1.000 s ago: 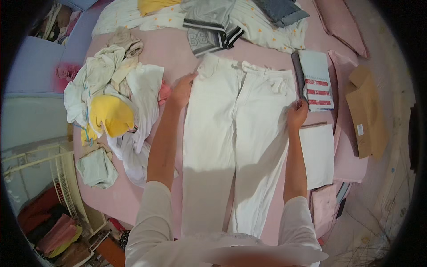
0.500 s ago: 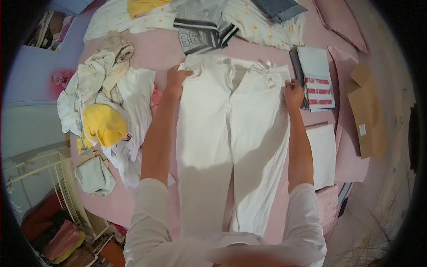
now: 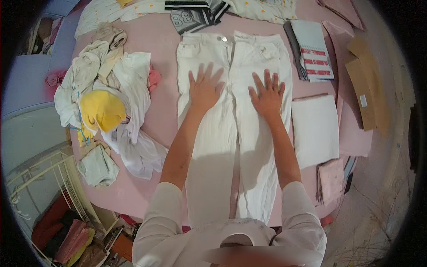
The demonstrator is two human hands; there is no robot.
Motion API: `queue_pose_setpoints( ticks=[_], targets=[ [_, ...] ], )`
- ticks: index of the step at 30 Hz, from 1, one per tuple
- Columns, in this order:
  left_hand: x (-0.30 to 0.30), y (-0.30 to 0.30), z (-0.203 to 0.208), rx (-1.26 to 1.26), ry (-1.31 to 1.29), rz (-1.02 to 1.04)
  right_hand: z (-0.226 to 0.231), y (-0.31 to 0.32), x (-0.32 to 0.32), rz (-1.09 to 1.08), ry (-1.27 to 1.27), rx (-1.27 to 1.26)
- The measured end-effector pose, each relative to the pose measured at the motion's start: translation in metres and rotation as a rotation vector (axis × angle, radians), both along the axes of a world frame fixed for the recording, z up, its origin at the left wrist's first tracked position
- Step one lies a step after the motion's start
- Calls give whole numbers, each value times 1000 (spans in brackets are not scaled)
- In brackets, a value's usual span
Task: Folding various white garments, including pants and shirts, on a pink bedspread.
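While left hand (image 3: 206, 91) and right hand (image 3: 268, 99) splay over trousers (image 3: 212, 138), heaped clothes (image 3: 133, 78) and folded cloth (image 3: 315, 129) flank them.

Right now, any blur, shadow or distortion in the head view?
Head view: left hand slightly blurred, right hand crisper; head view: shadow across the legs of the white trousers; head view: fisheye rim, corners black.

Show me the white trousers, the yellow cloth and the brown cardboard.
White trousers (image 3: 217, 127): head view, picture-left leg.
Yellow cloth (image 3: 103, 110): head view, its middle.
Brown cardboard (image 3: 364, 84): head view, above its white label.
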State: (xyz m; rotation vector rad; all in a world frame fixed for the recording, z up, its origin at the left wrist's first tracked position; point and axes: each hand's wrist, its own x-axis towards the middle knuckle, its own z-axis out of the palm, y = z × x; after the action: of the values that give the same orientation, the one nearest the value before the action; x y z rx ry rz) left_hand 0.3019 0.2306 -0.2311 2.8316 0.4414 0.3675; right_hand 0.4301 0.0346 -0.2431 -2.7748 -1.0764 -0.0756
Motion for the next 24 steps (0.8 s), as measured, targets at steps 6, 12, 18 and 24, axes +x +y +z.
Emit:
queue_pose_setpoints(
  ticks=[6, 12, 18, 24],
  targets=[
    [-81, -85, -12, -16, 157, 76, 8, -37, -96, 276, 163, -46],
    [-131, -126, -4, 13, 110, 36, 22, -68, -100, -173, 8, -156],
    [-267, -240, 22, -151, 315, -49, 16, -129, -176, 153, 232, -133],
    [-418, -324, 54, -301, 565, -194, 31, -157, -227, -223, 132, 8]
  ],
)
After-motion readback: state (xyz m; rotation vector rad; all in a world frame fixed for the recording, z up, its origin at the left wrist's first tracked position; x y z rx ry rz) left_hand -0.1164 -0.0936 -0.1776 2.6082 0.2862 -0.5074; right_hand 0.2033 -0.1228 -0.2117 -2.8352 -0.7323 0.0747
